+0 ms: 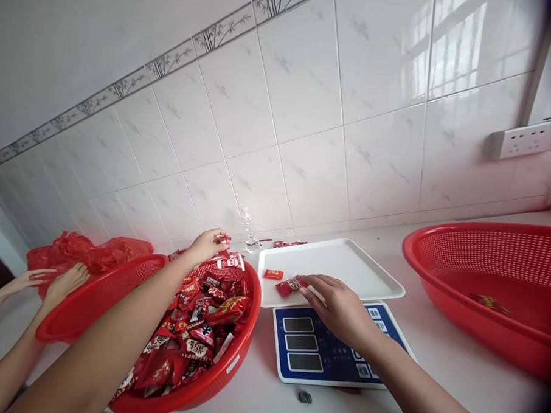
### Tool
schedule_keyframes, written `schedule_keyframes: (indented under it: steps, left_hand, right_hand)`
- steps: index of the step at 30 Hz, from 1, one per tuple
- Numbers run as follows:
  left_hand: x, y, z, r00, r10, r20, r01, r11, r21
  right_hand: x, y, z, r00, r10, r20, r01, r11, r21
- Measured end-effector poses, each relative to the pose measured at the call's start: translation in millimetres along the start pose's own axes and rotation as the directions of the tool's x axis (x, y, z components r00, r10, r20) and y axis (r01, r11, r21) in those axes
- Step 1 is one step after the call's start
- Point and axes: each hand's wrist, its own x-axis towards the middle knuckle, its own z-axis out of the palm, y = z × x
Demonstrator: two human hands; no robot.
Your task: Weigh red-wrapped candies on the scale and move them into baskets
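My left hand [208, 246] reaches over the far rim of a red plastic basket [255, 291] full of wrapped candies [196, 343]. Its fingers are closed on a small red packet [222, 239], mostly covered by them. My right hand [339, 307] is over the front edge of the white tray [341, 267] of a weighing scale. Thumb and fingers pinch the end of a red candy packet [289, 286] at the tray's near side. Another small red candy [273, 274] lies beside it. The scale's blue panel [337, 355] has three blank-looking displays.
At the right stands a red basket [480, 322] with a packet [488, 303] inside. A clear bottle [250, 233] stands by the tiled wall. Left are another red basket [102, 290], red plastic bags [118, 248] and a co-worker's hands [66, 282]. A dark small object [304, 396] lies before the scale.
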Motion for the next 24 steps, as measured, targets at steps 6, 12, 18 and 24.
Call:
schedule_keyframes:
  steps: [6,12,18,24]
  left_hand:
    - [9,41,70,0.996,0.079,0.051,-0.073,0.991,-0.11]
    - [11,55,122,0.94,0.261,0.218,-0.305,0.932,0.196]
    - [14,54,129,0.922,0.243,0.301,-0.351,0.852,0.388]
    - [13,27,85,0.962,0.072,0.262,-0.197,0.849,0.489]
  right_hand:
    - [0,5,0,0.998,0.053,-0.03,-0.055,0.997,-0.056]
    - [1,7,0,0.994,0.104,-0.036,-0.107,0.991,-0.078]
    - [0,8,0,0.993,0.114,-0.026,-0.116,0.99,-0.083]
    - [2,6,-3,0.997,0.081,-0.004,-0.08,0.981,-0.179]
